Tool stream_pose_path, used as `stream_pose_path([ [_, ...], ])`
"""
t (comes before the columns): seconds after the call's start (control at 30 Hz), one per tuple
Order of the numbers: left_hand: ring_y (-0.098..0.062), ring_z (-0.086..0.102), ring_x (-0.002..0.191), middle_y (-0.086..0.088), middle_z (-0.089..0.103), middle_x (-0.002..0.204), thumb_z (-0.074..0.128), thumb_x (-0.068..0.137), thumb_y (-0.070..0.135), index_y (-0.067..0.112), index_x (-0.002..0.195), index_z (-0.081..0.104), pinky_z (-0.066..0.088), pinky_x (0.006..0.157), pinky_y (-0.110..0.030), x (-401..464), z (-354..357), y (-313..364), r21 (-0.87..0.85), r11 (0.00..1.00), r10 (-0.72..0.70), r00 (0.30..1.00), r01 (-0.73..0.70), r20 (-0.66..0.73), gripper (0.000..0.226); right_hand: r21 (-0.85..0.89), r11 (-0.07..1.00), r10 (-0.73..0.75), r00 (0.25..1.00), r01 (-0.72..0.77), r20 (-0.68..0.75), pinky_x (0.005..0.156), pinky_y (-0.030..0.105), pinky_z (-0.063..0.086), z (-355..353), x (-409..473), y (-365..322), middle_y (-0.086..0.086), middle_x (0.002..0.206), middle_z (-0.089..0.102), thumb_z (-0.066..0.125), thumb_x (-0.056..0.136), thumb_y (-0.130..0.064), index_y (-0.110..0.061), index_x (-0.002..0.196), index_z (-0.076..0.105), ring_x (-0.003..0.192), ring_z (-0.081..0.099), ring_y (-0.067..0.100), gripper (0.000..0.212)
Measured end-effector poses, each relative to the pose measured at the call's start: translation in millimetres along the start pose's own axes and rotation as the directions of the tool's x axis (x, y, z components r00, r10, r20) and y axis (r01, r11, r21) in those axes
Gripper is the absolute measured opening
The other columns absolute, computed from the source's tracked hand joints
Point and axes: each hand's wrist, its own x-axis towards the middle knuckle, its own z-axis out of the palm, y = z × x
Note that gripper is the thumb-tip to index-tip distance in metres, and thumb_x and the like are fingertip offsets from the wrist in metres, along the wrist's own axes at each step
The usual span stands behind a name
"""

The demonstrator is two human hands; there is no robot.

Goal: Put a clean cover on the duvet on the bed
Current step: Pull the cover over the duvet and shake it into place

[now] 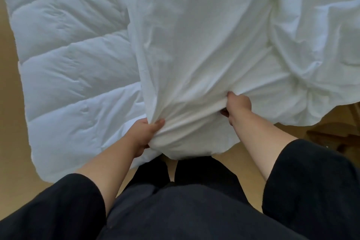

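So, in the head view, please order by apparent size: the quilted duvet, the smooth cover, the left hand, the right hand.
1. cover
2. duvet
3. left hand and right hand: these look alike, so they are not ranked.

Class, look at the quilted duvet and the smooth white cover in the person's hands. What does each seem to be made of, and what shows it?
Duvet: probably a matt woven shell over soft filling; it puffs between stitched channels.
Cover: thin matt woven cloth, perhaps cotton; it creases finely and bunches where the left hand and right hand grip it.
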Motion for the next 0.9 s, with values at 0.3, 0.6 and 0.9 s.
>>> stream_pose_path([
  [0.3, -0.031, 0.074, 0.092, -0.003, 0.077, 0.099, 0.078, 0.078, 0.048, 0.021, 0.107, 0.072, 0.058, 0.086, -0.054, -50, -39, 53, 0.108, 0.972, 0.18, 0.956, -0.209, 0.231, 0.041, -0.031, 0.912, -0.406, 0.885, 0.41, -0.229, 0.058, 0.032, 0.052, -73, -111, -63, 0.005, 0.079, 0.041, 0.061, 0.084, -0.023, -0.016, 0.076, 0.041, 0.063, 0.047, 0.022, 0.023],
  [0.6, -0.027, 0.071, 0.105, -0.009, 0.075, 0.111, 0.085, 0.075, 0.043, 0.002, 0.119, 0.064, 0.05, 0.103, -0.043, -27, -115, -8, -0.01, 0.999, 0.048, 0.965, -0.047, 0.256, 0.063, -0.528, 0.794, -0.308, 0.948, 0.303, 0.08, 0.078, 0.031, 0.048, 48, -146, 100, 0.007, 0.095, 0.072, 0.055, 0.1, -0.045, -0.015, 0.089, 0.069, 0.096, 0.068, 0.029, 0.035],
  [0.9, -0.027, 0.071, 0.097, -0.013, 0.073, 0.112, 0.05, 0.103, 0.025, 0.005, 0.117, 0.066, 0.053, 0.095, -0.038, -49, -92, 16, -0.197, 0.976, -0.007, 0.911, 0.096, 0.411, 0.028, -0.574, 0.584, -0.584, 0.789, 0.573, 0.193, 0.098, 0.039, 0.047, 122, -197, 178, 0.004, 0.131, 0.058, 0.057, 0.074, -0.052, -0.02, 0.135, 0.053, 0.123, 0.053, 0.027, 0.069],
])
